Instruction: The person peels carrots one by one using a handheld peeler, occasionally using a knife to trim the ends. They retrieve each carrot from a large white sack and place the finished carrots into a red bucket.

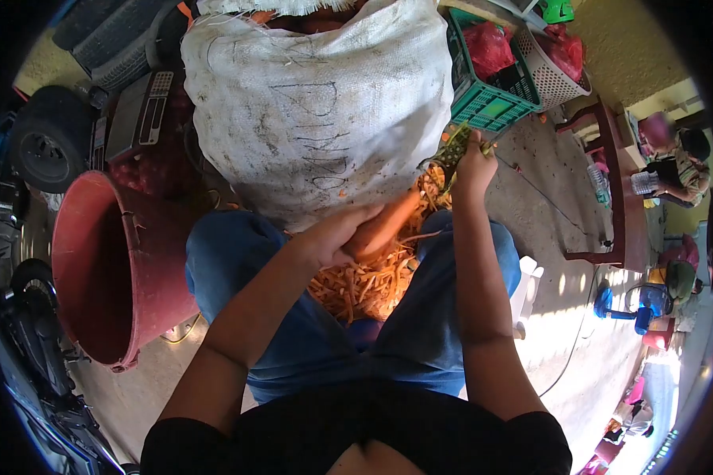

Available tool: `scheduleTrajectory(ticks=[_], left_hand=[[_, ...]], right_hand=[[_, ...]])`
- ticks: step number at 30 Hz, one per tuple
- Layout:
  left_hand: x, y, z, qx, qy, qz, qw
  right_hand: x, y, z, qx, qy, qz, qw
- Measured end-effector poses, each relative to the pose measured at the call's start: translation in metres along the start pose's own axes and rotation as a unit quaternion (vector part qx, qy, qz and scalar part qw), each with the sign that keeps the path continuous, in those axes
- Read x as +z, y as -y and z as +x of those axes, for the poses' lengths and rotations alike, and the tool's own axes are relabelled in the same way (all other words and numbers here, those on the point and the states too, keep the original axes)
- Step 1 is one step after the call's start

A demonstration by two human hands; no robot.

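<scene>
A large orange carrot point(387, 227) is gripped near its thick end by my left hand point(337, 235), its narrow end pointing up and to the right. My right hand point(475, 170) is closed around a mottled green thing point(451, 156) whose kind I cannot tell; its lower end comes close to the carrot's tip. Beneath the carrot, a heap of orange carrot peelings point(360, 289) lies between my knees, with more strips around the carrot's far end. Right in front stands a big white woven sack point(317, 119), dirty and marked with dark writing, with some orange showing at its open top.
To the left a red tub point(135, 269) lies tilted, near a scale point(139, 111) and tyres point(43, 142). A green crate point(491, 107) and a white basket point(558, 79) hold red bags. At right are a wooden table point(630, 214) and a person point(685, 170).
</scene>
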State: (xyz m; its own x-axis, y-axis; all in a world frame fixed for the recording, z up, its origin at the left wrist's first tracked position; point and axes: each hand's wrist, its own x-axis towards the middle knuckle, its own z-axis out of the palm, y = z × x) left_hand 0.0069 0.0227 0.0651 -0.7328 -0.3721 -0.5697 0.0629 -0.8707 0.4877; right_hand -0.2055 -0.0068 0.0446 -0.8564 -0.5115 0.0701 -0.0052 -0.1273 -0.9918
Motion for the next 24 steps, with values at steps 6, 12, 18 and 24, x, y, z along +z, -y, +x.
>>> scheduleTrajectory(ticks=[6,12,18,24], left_hand=[[-0.015,-0.005,0.018,0.073,-0.045,-0.086,0.993],[-0.037,0.008,0.039,0.095,-0.026,-0.168,0.981],[-0.013,-0.001,0.018,0.085,-0.045,-0.068,0.993],[-0.009,0.003,0.007,0.058,0.014,0.052,0.997]], right_hand=[[0.02,0.013,-0.067,0.049,0.17,-0.043,0.983],[0.031,0.008,-0.1,-0.031,0.248,-0.088,0.964],[0.027,0.004,-0.08,-0.094,0.182,-0.184,0.961],[0.004,-0.009,-0.005,-0.079,0.006,-0.134,0.988]])
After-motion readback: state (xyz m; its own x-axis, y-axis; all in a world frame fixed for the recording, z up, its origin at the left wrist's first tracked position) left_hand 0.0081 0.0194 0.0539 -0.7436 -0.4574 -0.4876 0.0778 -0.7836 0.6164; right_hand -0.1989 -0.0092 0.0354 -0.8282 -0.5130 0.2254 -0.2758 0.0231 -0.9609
